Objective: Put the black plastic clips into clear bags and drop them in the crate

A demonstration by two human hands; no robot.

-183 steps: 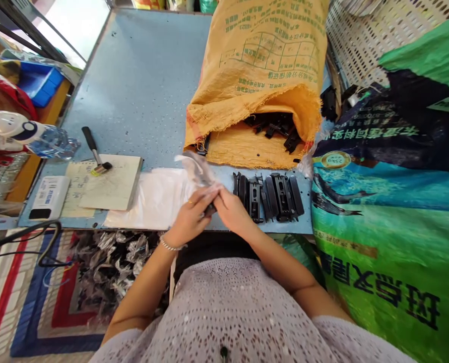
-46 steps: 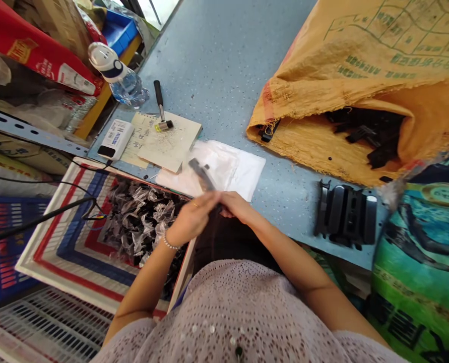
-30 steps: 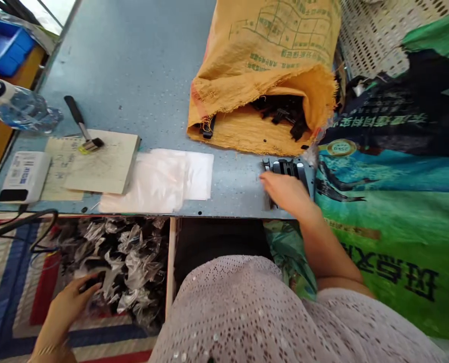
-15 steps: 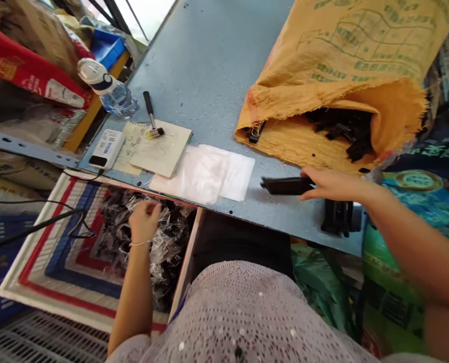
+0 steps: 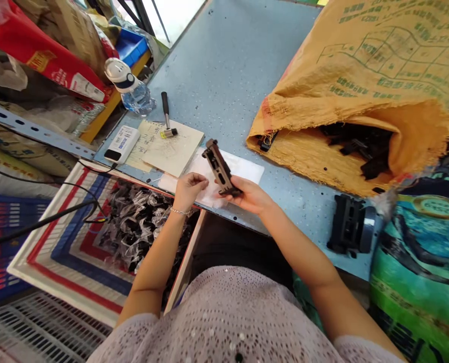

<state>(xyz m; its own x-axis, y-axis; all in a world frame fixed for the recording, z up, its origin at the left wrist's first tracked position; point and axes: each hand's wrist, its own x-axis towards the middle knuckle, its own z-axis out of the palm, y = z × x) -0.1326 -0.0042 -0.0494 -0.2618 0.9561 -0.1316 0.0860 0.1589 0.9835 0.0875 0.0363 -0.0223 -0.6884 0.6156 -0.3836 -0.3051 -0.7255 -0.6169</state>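
My right hand (image 5: 250,195) grips one end of a black slotted plastic part (image 5: 219,166), which is held tilted above a stack of clear plastic bags (image 5: 243,169). Just left of the part, my left hand (image 5: 190,190) is closed, thumb and fingertips pinched together at the near edge of the bags. Whatever is between those fingertips is too small to make out. Another black plastic part (image 5: 348,224) lies on the table by its right edge. More dark parts (image 5: 371,156) show inside the mouth of an orange woven sack (image 5: 300,151).
Below the table's left front edge stands a striped basket (image 5: 45,257) with many black parts in clear wrapping (image 5: 141,222). Cardboard notes (image 5: 175,151), a black-handled tool (image 5: 166,108), a white device (image 5: 123,144) and a water bottle (image 5: 133,91) are at the left. A green sack (image 5: 417,282) stands right.
My right hand has brought the black part leftward from beside the sack to over the bags, now turned upright. My left hand has risen from above the basket to the bags.
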